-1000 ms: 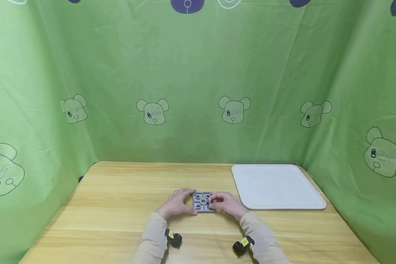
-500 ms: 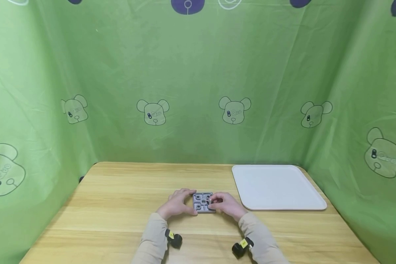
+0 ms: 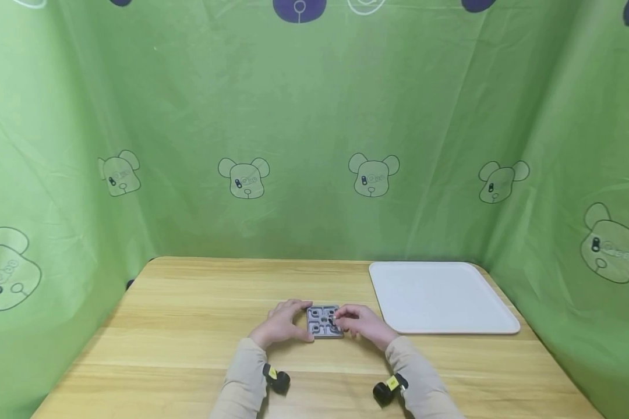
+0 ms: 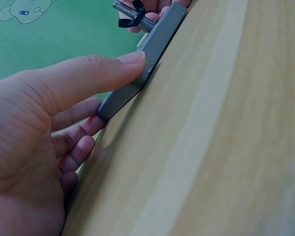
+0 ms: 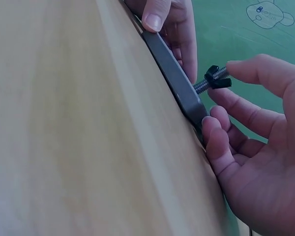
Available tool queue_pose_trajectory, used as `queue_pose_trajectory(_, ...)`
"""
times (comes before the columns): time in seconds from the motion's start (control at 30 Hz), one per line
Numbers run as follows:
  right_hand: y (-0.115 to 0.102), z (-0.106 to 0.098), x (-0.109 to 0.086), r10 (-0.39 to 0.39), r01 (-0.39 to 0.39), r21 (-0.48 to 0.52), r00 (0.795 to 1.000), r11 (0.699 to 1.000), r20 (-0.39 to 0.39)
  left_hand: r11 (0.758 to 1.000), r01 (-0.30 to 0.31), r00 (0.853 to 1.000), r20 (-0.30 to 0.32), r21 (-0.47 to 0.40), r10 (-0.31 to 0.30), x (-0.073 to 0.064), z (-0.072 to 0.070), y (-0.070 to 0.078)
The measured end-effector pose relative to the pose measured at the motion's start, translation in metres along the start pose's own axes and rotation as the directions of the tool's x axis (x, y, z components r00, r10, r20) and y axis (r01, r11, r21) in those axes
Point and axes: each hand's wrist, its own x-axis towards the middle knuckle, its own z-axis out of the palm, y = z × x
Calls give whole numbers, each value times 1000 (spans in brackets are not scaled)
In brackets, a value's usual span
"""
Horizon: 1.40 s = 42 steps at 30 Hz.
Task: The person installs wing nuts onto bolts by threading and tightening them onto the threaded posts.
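A square grey metal plate (image 3: 320, 334) with recesses and holes lies flat on the table. From its right part rises a threaded bolt (image 5: 200, 87) carrying a black wing nut (image 5: 219, 78). My left hand (image 3: 280, 323) grips the plate's left side, its thumb (image 4: 132, 59) on the near edge and fingers at the far edge. My right hand (image 3: 366, 323) is at the wing nut. One fingertip (image 5: 234, 68) lies at the bolt's free end and another under the nut, while the other fingers curl near the plate's corner.
A white rectangular tray (image 3: 442, 297) lies at the back right of the wooden table (image 3: 188, 285). Green curtains (image 3: 304, 105) with bear faces enclose the back and sides. A black wrist camera (image 3: 279, 381) is strapped to each sleeve.
My right hand's thumb and fingers have shifted about the wing nut, and the right forearm has moved slightly to the right. The left hand and plate stay put.
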Motion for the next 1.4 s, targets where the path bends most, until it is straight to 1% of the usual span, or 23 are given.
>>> queue_pose_trajectory(0.4,-1,-2,1,26,-26,14,999,1000,-22,1000,2,1000,-1,-8,-2,-1,0,2)
queue_pose_trajectory(0.77,-1,1,0,13,-13,19,1000,1000,-10,1000,-3,1000,2,-10,3,-1,0,2)
queue_pose_trajectory(1.07,-8,4,-2,9,-10,-6,999,1000,-33,1000,-1,1000,2,-10,1,-1,-1,3)
queue_pose_trajectory(1.4,-3,7,-1,-2,0,-23,998,1000,-66,1000,-3,1000,6,0,3,-1,-1,2)
